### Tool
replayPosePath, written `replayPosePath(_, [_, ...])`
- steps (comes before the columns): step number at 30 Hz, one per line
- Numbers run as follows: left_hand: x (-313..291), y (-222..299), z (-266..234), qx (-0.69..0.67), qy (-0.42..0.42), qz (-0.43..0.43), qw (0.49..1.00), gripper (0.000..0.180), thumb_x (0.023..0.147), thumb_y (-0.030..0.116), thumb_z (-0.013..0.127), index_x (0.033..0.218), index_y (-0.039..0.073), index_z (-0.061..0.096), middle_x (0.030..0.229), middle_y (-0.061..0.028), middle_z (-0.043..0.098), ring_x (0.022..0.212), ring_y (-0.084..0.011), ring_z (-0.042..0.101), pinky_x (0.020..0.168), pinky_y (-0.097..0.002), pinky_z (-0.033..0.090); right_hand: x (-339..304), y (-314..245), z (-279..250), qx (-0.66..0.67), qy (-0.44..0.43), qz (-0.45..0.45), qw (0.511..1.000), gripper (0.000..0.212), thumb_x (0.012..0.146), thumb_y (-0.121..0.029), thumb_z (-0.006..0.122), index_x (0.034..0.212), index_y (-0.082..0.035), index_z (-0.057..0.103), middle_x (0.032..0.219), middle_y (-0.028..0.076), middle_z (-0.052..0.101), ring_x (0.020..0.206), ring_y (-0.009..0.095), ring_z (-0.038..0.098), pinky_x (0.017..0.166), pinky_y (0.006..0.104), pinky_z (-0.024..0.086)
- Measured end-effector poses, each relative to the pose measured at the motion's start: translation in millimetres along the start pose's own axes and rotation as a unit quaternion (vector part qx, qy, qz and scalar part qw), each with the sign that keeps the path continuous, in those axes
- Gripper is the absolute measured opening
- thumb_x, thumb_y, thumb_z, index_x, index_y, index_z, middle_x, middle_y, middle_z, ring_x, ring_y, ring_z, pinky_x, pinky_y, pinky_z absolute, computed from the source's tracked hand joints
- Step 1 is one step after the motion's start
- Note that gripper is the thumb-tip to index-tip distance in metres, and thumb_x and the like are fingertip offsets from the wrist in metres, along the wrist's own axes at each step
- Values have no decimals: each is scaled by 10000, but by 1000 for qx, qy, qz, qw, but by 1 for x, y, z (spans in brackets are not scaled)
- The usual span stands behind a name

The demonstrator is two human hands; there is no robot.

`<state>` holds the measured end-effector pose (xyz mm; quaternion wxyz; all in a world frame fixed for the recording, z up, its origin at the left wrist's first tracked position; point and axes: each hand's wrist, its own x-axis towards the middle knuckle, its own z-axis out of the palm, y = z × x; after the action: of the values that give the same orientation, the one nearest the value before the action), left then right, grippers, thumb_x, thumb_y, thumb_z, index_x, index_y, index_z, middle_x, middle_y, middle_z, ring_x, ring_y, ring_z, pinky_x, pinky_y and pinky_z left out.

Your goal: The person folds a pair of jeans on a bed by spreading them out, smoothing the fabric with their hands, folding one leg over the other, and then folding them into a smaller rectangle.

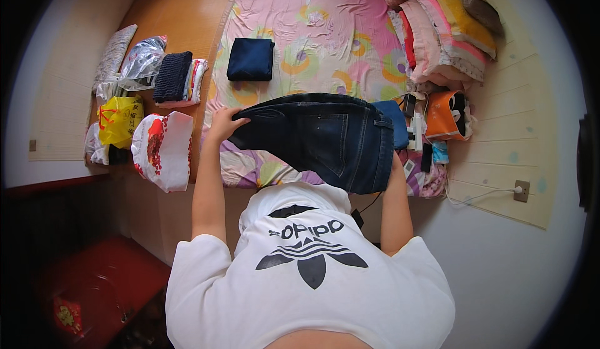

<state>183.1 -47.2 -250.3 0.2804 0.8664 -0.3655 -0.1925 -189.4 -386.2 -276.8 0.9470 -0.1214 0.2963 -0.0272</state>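
A pair of dark blue jeans (pixel 319 133) stretches sideways between my hands, above the near edge of the bed. My left hand (pixel 226 124) grips the narrower end, fingers closed on the cloth. At the waistband on the right, my right hand (pixel 396 163) holds the other end; the denim hides most of its fingers. A back pocket and seams show on the side facing me. Beyond the jeans, a folded dark blue garment (pixel 250 59) lies flat on the patterned pink sheet (pixel 312 24).
Pillows and folded bedding (pixel 444 30) are piled at the far right. Below them are an orange bag (pixel 447 116) and a white power strip (pixel 417 130). On the left lie folded clothes (pixel 173 77), a yellow plastic bag (pixel 120 121) and a red-and-white bag (pixel 164 149).
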Motion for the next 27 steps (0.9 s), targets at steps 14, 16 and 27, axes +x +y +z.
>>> replayPosePath(14, [-16, 134, 158, -360, -283, -190, 869, 699, 813, 436, 734, 1363, 125, 434, 1122, -48, 598, 955, -120, 581, 754, -287, 496, 73, 115, 62, -276, 133, -41, 951, 344, 941, -274, 582, 1213, -65, 570, 1089, 62, 654, 966, 172, 644, 818, 322, 528])
replayPosePath(16, [-14, 120, 152, -435, -248, -198, 842, 509, 849, 322, 678, 1265, 85, 504, 1021, -54, 627, 864, -141, 614, 656, -288, 524, 77, 107, 63, -276, 133, -20, 952, 362, 930, -315, 610, 1202, -78, 577, 1073, 50, 661, 948, 162, 649, 807, 323, 534])
replayPosePath(27, [139, 75, 26, -756, 16, -275, 594, 88, 802, -19, 443, 837, -19, 523, 843, -148, 577, 827, -278, 603, 872, -563, 541, 138, -72, 97, 6, 135, -183, 974, 156, 876, -139, 556, 978, -27, 592, 960, 130, 675, 889, 290, 666, 820, 480, 557])
